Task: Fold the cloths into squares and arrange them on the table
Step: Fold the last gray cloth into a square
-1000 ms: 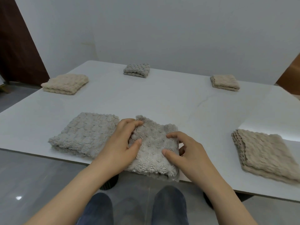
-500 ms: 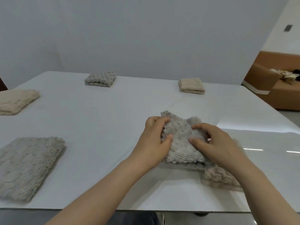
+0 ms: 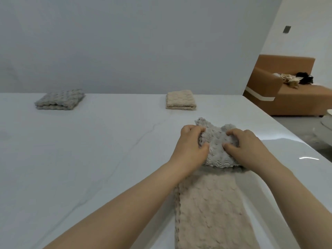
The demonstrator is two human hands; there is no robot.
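Both hands grip a folded grey cloth (image 3: 218, 148), nubby plush: left hand (image 3: 191, 148) and right hand (image 3: 251, 150) curl over its sides, over the far end of a flat beige waffle-textured cloth (image 3: 212, 212), right side of the glossy white table (image 3: 89, 159). Far off lie a folded grey square (image 3: 60, 100) and a beige square (image 3: 180, 100).

Both forearms are bare up to the left hand (image 3: 190, 150) and the right hand (image 3: 251, 150).
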